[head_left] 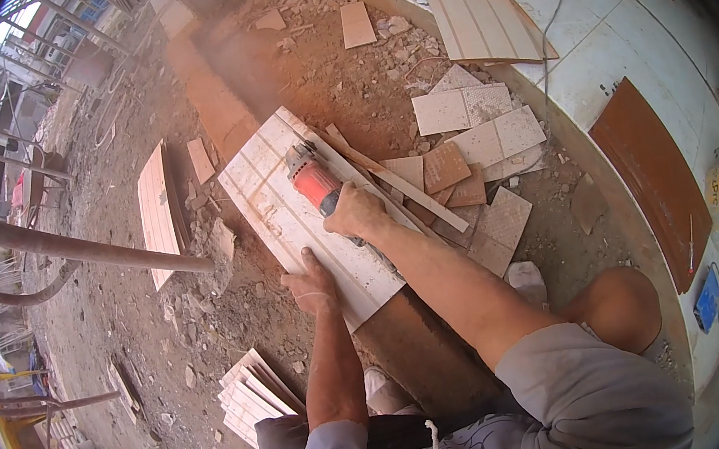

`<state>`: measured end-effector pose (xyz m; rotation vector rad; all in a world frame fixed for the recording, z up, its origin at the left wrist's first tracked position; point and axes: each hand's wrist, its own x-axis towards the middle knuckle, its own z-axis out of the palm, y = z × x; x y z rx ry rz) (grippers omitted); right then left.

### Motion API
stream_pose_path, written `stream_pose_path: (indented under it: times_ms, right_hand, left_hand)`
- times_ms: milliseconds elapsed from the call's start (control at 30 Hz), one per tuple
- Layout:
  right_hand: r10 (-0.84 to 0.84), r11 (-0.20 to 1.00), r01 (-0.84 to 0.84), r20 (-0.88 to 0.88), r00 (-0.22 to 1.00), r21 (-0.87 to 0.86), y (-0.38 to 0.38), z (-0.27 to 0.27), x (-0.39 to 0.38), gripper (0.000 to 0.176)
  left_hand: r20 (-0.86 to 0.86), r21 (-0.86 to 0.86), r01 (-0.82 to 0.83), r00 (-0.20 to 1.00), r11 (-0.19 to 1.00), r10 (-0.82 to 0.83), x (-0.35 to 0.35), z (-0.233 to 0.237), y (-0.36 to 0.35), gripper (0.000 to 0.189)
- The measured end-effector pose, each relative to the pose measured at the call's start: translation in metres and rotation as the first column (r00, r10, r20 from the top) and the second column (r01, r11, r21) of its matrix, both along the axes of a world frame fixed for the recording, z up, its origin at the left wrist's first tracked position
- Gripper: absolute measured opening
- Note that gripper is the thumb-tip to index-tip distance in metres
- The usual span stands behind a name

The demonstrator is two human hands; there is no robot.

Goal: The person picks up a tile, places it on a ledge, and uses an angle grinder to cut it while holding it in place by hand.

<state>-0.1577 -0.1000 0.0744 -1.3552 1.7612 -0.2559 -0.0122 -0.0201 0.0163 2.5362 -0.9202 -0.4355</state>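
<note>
Looking down at a long pale tile point(344, 280) with thin brown stripes, laid on a slant along a brown beam point(429, 351) on rough, rubble-strewn ground point(158, 339). Got a red grinder point(314, 181) over the upper half of it, head pointing toward the far end. Can't tell about contact between disc and tile, way too small and blurry up there.

Right hand point(358, 213): closed firmly around the back part of the grinder, with the arm reaching in across the near end of the tile. Left hand point(311, 286): down at the tile's left edge, with its thumb stretched out on the top face and a finger out to the side. Looks partly open; can't tell about a real grip versus just a steadying press, with the other fingers mostly out of sight.

Plenty of dust point(250, 63) hanging in the air past the far end, and orangey dirt just beyond.

Lots of offcuts around too. Just right of the tile: a narrow strip point(423, 194) lying at an angle near a brown square piece point(447, 166), plus a jumble of pale pieces point(497, 138). Over to the left: a longer striped tile point(159, 215) and a smaller piece point(201, 160). Down by the left forearm: a fanned stack of tiles point(255, 397). Farther right, on the white paving point(615, 40): a big brown panel point(655, 179).
</note>
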Motion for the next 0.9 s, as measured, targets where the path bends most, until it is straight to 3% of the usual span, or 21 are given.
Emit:
stream_pose_path:
  times_ms: [100, 267, 367, 567, 633, 900]
  right_hand:
    - [-0.015, 1.000, 0.015, 0.012, 1.000, -0.019, -0.001, -0.010, 0.001, 0.071]
    - [-0.031, 0.998, 0.033, 0.036, 0.999, -0.048, -0.001, -0.012, -0.001, 0.070]
    - [-0.004, 1.000, 0.003, 0.027, 1.000, 0.024, -0.002, -0.008, -0.004, 0.070]
    - [-0.039, 0.999, 0.041, 0.057, 0.998, -0.025, -0.003, -0.020, -0.003, 0.072]
    - [-0.031, 0.999, 0.031, 0.047, 0.998, -0.012, -0.004, -0.018, -0.003, 0.073]
    - [-0.021, 1.000, 0.020, 0.043, 0.999, 0.012, -0.001, -0.009, -0.005, 0.074]
  left_hand:
    - [0.002, 0.034, 0.088, 0.996, 0.996, -0.088, -0.002, 0.007, 0.014, 0.086]
    - [-0.022, 0.082, 0.077, 0.997, 0.994, -0.075, -0.021, 0.021, 0.050, 0.082]
    - [-0.027, 0.114, 0.073, 0.997, 0.991, -0.071, -0.020, 0.012, 0.060, 0.082]
    - [-0.047, 0.033, 0.100, 0.994, 0.994, -0.099, -0.013, -0.001, 0.064, 0.081]
    - [-0.033, 0.013, 0.096, 0.995, 0.995, -0.095, -0.014, -0.001, 0.063, 0.071]
    - [-0.039, 0.009, 0.092, 0.995, 0.996, -0.091, -0.011, -0.003, 0.063, 0.075]
